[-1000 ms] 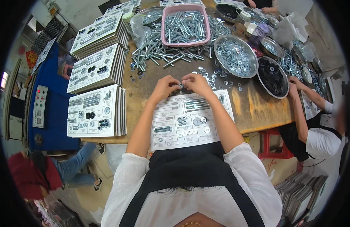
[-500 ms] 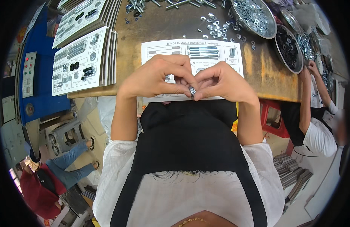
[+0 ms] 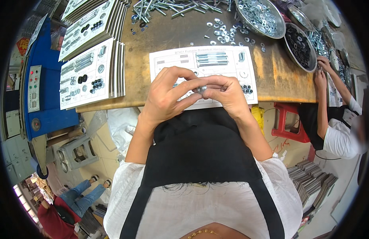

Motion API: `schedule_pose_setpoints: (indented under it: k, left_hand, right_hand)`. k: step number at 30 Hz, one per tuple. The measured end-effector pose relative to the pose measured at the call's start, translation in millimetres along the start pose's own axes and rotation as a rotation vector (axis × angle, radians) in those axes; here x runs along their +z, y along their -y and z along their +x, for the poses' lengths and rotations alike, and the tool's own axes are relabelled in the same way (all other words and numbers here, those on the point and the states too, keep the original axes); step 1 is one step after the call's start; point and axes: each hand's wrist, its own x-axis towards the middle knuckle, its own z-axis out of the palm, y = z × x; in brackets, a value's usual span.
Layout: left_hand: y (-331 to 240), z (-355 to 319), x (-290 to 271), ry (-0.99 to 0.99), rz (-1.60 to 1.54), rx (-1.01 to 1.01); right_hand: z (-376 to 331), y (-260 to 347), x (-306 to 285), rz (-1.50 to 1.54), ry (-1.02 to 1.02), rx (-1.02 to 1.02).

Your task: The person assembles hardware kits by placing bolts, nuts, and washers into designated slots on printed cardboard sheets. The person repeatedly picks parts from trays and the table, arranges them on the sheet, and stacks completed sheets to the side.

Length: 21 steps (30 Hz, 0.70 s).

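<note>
You're sitting at a big worn wooden workbench [image 3: 272, 75], and it's carrying pretty much everything. Off to your left a blue control cabinet [image 3: 49, 91] with a few coloured buttons is standing just beside the bench edge. On the bench's left part, stacks of white backing cards [image 3: 88, 73] are lying fanned out, each already showing bolts and dark washers fixed in their printed outlines, probably parked there to keep finished ones out of the way. At the far right, two round metal pans are holding loose stock: a shiny one with silver washers [image 3: 260, 16] and a darker one with black rings [image 3: 302, 46]. Another person's hands [image 3: 322, 69] are working near that dark pan.

Straight in front of you a single white layout card [image 3: 232, 67] is lying flat, partly filled, long bolts sitting near its top.

Your left hand [image 3: 166, 97] and right hand [image 3: 226, 95] are meeting just above that card's near edge, fingertips pinching a small silver metal part [image 3: 201, 88] between them, likely held close so you can fit it. I can't tell exactly what kind of piece it is.
</note>
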Motion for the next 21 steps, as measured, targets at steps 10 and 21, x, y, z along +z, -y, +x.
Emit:
schedule_pose_setpoints:
  k: [10,21]
  left_hand:
    - [48,-82,17,0.237,0.159,-0.246]
    - [51,-97,26,0.324,0.288,-0.269]
  right_hand:
    - [7,-16,-12,-0.062,-0.127,-0.01]
    - [15,-39,-20,-0.106,-0.091,0.045]
